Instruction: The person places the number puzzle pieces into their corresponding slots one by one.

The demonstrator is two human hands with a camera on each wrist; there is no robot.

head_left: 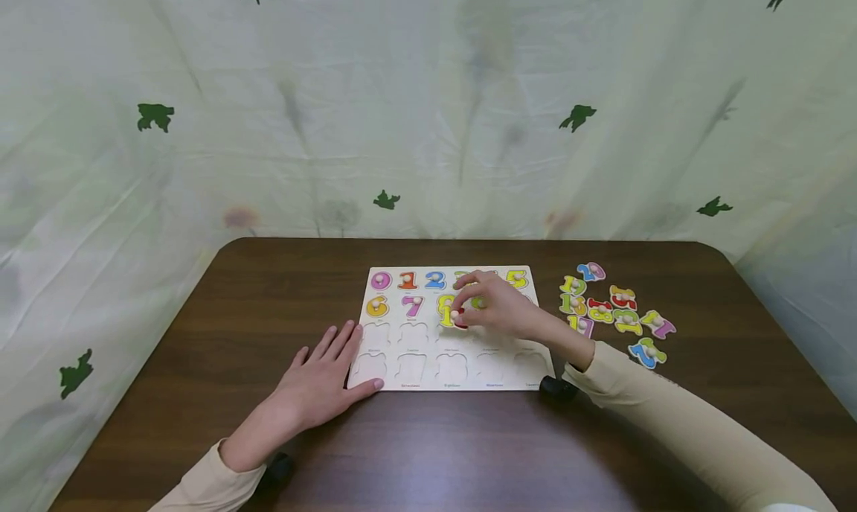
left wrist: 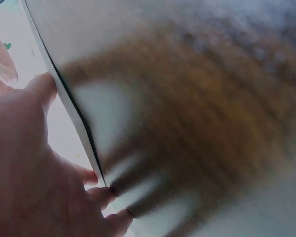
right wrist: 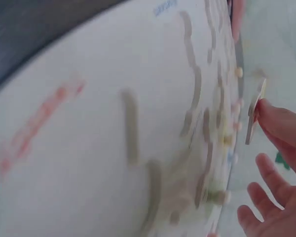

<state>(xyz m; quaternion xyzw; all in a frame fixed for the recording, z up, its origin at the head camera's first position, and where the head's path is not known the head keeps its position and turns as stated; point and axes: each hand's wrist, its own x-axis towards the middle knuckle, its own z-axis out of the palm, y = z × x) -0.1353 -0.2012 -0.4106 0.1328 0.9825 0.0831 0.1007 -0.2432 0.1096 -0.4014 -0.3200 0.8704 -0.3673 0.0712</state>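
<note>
Sleeves in a pale tan colour come in from the bottom of the head view, and I follow them up to the two hands. My right hand (head_left: 498, 304) is over the middle of the puzzle board (head_left: 455, 370). Its fingers are curled and pinch a number piece (head_left: 458, 317) by its little peg. I see red and yellow on the piece, but I cannot tell which number it is. It hangs just above the board's second row, right beside the yellow piece (head_left: 445, 306) that already sits there. In the right wrist view the piece (right wrist: 255, 116) looks tipped on its edge, not lying flat.

My left hand (head_left: 321, 382) lies flat with fingers spread. It presses on the tabletop (head_left: 201, 333), and its fingertips touch the board's left edge.

The two bottom rows of the board are bare holes. More number pieces (head_left: 616, 311) lie in a loose heap on the tabletop, to the right of the board.

I think the piece could go wrong because it is tipped. A tilted piece can catch on the rim of its hole and not drop in. It could also bump the yellow piece beside it. If my left hand lets go, the board may slide.
</note>
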